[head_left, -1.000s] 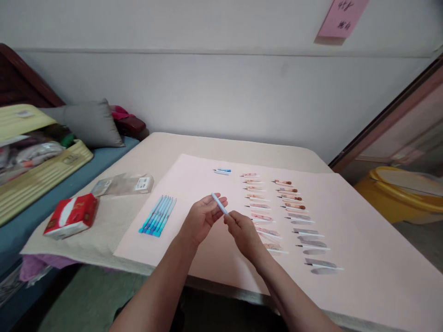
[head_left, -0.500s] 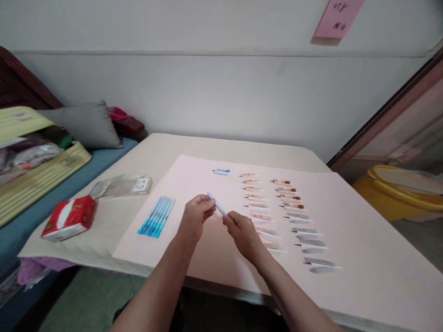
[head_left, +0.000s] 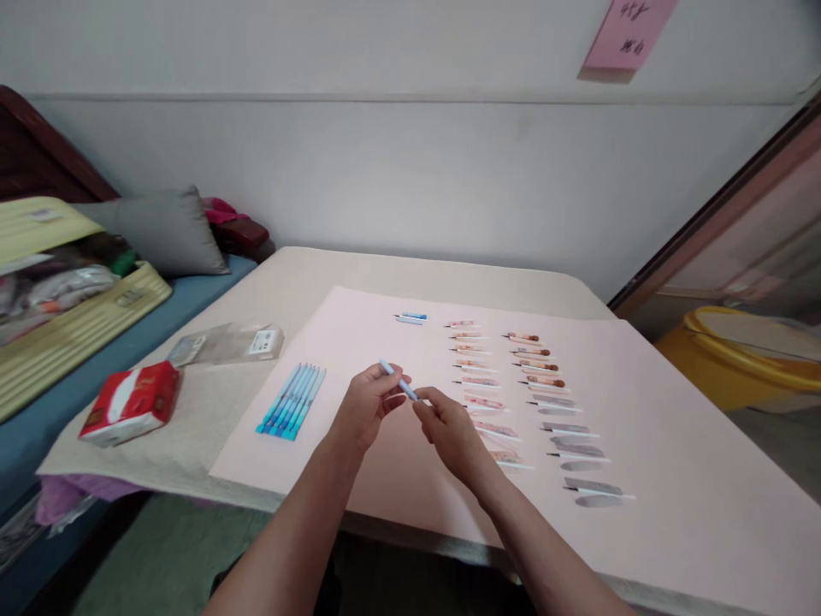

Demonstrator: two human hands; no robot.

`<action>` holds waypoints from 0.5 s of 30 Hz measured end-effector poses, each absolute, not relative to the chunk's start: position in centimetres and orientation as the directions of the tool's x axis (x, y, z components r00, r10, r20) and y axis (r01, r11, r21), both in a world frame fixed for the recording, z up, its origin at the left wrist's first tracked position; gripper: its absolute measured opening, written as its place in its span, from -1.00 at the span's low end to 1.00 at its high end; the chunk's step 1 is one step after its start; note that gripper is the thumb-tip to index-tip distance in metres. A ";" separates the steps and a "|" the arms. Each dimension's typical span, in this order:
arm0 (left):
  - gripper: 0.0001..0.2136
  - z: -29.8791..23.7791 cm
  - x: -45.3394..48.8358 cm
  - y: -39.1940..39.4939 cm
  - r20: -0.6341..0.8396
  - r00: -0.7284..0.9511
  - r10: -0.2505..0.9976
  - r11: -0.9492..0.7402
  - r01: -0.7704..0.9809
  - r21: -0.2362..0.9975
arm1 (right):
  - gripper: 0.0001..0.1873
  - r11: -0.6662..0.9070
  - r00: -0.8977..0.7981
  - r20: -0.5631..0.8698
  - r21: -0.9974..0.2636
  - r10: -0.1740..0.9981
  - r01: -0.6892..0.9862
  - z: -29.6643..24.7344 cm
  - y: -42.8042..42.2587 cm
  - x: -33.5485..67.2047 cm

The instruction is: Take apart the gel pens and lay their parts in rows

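Observation:
Between my two hands is a light blue pen (head_left: 405, 387), held slanting above the pink sheet (head_left: 359, 334). My left hand (head_left: 367, 404) pinches its upper part between thumb and fingers. The fingertips of my right hand (head_left: 451, 425) close on the pen's lower end, partly hiding it. To the left lies a row of several blue pens (head_left: 292, 402), side by side. At the back, a pen taken into parts (head_left: 410, 316) rests on the sheet. Two columns of pen parts, one pinkish (head_left: 482, 402) and one with brown and grey pieces (head_left: 570, 428), lie to the right.
A red tissue pack (head_left: 132, 402) and a clear plastic package (head_left: 234, 344) sit on the table's left side. Farther left are a grey pillow (head_left: 163, 231) and an open yellow case (head_left: 138, 291). A yellow bin (head_left: 724, 368) stands off the right side.
The pen's upper end has shifted slightly left and down. My left fingers have changed position on it, with the lower fingers more spread. My right hand stays at the lower end.

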State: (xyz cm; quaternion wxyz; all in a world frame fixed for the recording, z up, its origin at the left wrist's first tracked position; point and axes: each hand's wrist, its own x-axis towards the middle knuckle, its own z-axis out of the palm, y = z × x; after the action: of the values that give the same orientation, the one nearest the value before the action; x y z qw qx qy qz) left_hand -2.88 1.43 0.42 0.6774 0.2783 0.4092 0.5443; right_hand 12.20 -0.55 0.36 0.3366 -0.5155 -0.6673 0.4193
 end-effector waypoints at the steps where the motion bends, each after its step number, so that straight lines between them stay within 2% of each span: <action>1: -0.82 0.3 -3.0 1.5 -0.265 0.041 0.963 0.246 -0.530 0.811 | -0.79 0.108 -0.249 0.007 -0.913 0.968 0.394 0.4 -0.6 12.2; 8: -0.82 0.1 -4.2 2.3 -0.334 -0.115 0.936 0.192 -0.626 0.756 | -0.74 0.100 -0.285 -0.017 -0.914 0.958 0.392 -0.1 -0.3 12.7; 15: -0.89 0.0 -6.9 3.4 -0.380 -0.299 0.875 0.069 -0.700 0.711 | -0.75 0.071 -0.306 -0.060 -0.915 0.950 0.398 0.9 0.3 14.1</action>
State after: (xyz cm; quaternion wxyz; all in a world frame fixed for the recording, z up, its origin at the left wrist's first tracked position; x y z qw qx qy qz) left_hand -6.92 3.43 0.01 0.5835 0.0995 0.4403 0.6751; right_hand 14.09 0.25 0.87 0.3020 -0.5057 -0.6665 0.4569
